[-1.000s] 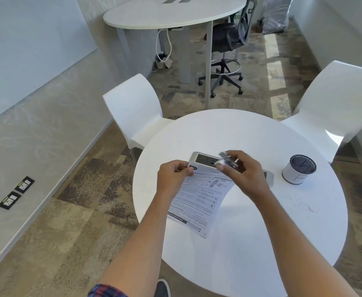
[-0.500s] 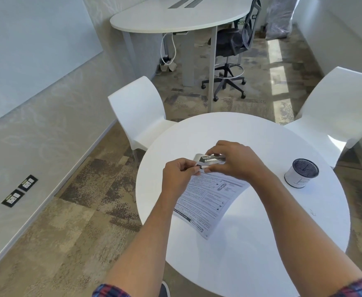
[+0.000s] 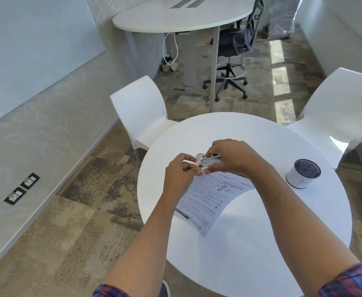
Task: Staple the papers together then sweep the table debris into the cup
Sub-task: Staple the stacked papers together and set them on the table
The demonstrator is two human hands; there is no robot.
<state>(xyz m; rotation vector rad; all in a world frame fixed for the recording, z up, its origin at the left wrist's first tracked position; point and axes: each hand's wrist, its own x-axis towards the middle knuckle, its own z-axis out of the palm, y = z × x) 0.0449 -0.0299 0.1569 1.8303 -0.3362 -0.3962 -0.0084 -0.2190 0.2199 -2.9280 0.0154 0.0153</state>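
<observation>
Stapling is the step in hand; the sweeping step is not yet begun. Nearest the camera, two bare forearms with plaid cuffs reach over the near rim of the round white table (image 3: pixel 250 264).

The papers (image 3: pixel 210 200) are printed sheets held over the table. Their lower corner points toward the camera; their upper left corner is raised between the hands.

The left hand (image 3: pixel 181 174) is closed in a pinch on that upper corner, thumb and forefinger pressed together on the sheet edge. The right hand (image 3: pixel 231 157) is curled around a small silver stapler (image 3: pixel 211 160), fingers over its top and thumb beneath, with the stapler's mouth set at the same corner, just beside the left fingertips. Whether the stapler is already squeezed fully closed cannot be told from this view.

Judged next move: press the stapler firmly closed while the left pinch keeps the sheets aligned, then withdraw the stapler and lay the papers down.

Further out, to the right and well apart from the hands, the cup (image 3: pixel 303 173) stands upright on the table: white wall, dark top face. Whether it is open or lidded cannot be told. No debris can be made out on the table surface at this resolution.

Beyond the table stand two white chairs (image 3: pixel 140 110), then a second white table (image 3: pixel 182 16) and a black office chair (image 3: pixel 233 46).
</observation>
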